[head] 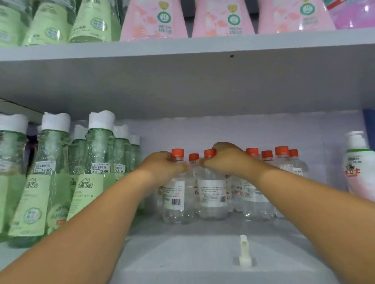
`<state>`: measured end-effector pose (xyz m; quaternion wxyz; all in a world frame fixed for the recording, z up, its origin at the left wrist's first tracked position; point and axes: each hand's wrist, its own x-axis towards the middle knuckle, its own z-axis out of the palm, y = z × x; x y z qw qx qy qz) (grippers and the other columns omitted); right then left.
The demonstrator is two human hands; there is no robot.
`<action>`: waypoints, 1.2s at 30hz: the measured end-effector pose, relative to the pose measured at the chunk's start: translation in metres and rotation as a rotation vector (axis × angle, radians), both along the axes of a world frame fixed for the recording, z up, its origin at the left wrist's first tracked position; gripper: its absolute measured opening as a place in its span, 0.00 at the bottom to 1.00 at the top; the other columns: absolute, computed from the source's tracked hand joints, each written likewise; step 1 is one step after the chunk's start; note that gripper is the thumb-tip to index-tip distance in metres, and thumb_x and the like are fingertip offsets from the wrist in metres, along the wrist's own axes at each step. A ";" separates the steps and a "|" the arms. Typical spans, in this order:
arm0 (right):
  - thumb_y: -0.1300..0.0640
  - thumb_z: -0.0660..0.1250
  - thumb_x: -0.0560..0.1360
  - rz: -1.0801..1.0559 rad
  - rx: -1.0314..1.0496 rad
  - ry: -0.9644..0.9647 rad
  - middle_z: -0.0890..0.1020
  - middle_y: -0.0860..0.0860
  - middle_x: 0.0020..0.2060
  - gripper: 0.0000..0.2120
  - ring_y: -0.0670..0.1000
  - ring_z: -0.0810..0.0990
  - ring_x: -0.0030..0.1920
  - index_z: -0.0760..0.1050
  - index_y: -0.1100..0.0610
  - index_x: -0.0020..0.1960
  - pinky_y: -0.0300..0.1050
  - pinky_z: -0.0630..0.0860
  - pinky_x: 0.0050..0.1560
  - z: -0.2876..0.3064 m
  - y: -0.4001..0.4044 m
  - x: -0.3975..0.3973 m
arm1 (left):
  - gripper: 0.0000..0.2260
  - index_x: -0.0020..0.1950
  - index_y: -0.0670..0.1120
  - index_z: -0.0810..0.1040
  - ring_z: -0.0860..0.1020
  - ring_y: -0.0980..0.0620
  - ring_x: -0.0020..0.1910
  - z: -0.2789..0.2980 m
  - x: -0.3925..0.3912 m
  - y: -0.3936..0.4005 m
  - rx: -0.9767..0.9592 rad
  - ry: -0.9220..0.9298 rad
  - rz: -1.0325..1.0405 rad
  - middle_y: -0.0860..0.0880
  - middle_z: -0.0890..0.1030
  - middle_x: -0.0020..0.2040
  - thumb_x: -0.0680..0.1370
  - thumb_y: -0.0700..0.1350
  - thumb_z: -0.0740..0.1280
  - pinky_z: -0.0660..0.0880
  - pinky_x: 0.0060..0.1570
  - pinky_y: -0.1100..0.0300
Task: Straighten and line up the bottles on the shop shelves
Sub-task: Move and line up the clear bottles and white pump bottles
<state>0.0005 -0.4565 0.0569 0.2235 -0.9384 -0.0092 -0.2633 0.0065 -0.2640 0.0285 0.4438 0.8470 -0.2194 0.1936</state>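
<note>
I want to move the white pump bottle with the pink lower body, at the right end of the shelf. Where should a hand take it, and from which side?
Grip the white pump bottle with the pink lower body at its narrow upper body, just under the pump collar, coming from the front. It stands upright and apart from the clear bottles with orange caps, and it widens downward, so the base is probably too broad for one hand.

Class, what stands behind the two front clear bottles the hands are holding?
Behind the front clear bottles, more orange-capped bottles stand in rows toward the white back wall. Their bodies are mostly covered by the left hand and right hand.
</note>
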 end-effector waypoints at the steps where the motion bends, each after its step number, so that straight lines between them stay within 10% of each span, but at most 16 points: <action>1: 0.36 0.72 0.71 0.017 0.021 -0.010 0.81 0.53 0.41 0.24 0.55 0.84 0.45 0.76 0.58 0.47 0.53 0.84 0.50 -0.001 -0.002 0.002 | 0.07 0.49 0.53 0.79 0.81 0.49 0.53 0.001 0.001 0.003 0.020 0.011 0.025 0.50 0.83 0.53 0.76 0.53 0.73 0.79 0.58 0.52; 5: 0.42 0.73 0.75 0.171 0.146 -0.032 0.83 0.51 0.49 0.18 0.51 0.82 0.50 0.78 0.55 0.55 0.50 0.81 0.52 -0.006 -0.009 -0.001 | 0.15 0.56 0.48 0.79 0.79 0.50 0.48 0.013 0.004 0.011 0.157 0.055 0.158 0.48 0.81 0.53 0.75 0.54 0.73 0.78 0.47 0.58; 12: 0.48 0.69 0.78 0.263 0.198 -0.008 0.80 0.48 0.57 0.17 0.50 0.78 0.57 0.74 0.49 0.65 0.49 0.76 0.58 -0.009 -0.006 -0.003 | 0.16 0.61 0.48 0.76 0.79 0.43 0.55 0.023 0.011 0.013 0.130 0.130 0.153 0.44 0.79 0.57 0.74 0.50 0.69 0.81 0.57 0.45; 20: 0.40 0.70 0.76 0.212 0.141 -0.049 0.76 0.42 0.50 0.18 0.45 0.77 0.51 0.74 0.48 0.61 0.44 0.74 0.52 -0.011 -0.002 -0.006 | 0.28 0.66 0.49 0.73 0.77 0.43 0.59 -0.004 0.019 0.018 0.066 0.258 0.058 0.48 0.77 0.61 0.75 0.67 0.69 0.77 0.61 0.45; 31: 0.42 0.71 0.76 0.161 0.111 -0.020 0.82 0.48 0.51 0.16 0.50 0.82 0.50 0.77 0.50 0.57 0.51 0.81 0.55 -0.006 -0.002 -0.013 | 0.22 0.56 0.48 0.74 0.82 0.46 0.49 -0.007 0.016 0.016 0.031 0.257 0.057 0.47 0.82 0.50 0.76 0.65 0.67 0.82 0.55 0.47; 36: 0.49 0.69 0.79 0.112 0.092 -0.031 0.83 0.54 0.49 0.13 0.52 0.83 0.43 0.80 0.58 0.54 0.44 0.82 0.41 0.002 -0.006 -0.030 | 0.27 0.63 0.48 0.73 0.84 0.47 0.49 -0.006 0.004 0.015 0.044 0.251 0.012 0.47 0.82 0.52 0.76 0.67 0.67 0.84 0.50 0.50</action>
